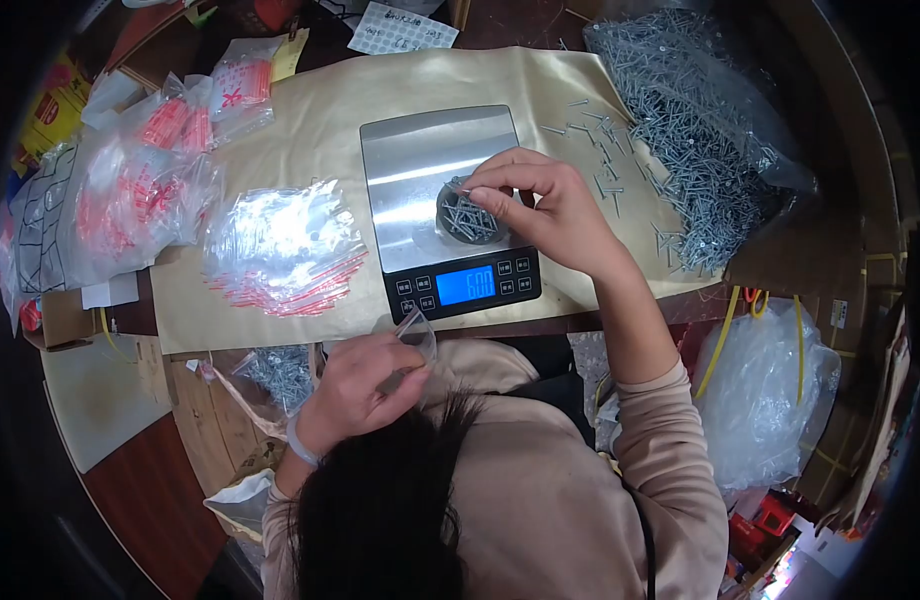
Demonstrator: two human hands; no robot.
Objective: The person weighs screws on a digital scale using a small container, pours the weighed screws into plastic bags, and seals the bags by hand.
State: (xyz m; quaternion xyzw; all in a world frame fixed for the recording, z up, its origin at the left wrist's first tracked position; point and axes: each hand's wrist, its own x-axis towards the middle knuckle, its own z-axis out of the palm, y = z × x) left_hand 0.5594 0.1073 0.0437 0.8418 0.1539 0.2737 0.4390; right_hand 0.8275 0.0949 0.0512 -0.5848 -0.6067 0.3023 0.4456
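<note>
On the steel-topped digital scale (410, 160) stands a small dark round cup (458, 232) filled with silver screws (470, 215). My right hand (545, 200) reaches over the cup from the right, thumb and fingers pinched together at its upper left rim among the screws. What lies between those fingertips is too small to make out. In front of the scale, my left hand (365, 385) is closed on a small clear zip bag (417, 335), held just below the scale's button panel. The blue display (466, 285) shows digits that look like 600.
Left of the scale lies a fanned pile of clear zip bags with red edges (280, 250). Further left are bundled bag packs (140, 190). A big plastic bag of screws (700, 140) spills loose screws (608, 165) at right. Clear plastic bags (770, 390) hang below the right edge.
</note>
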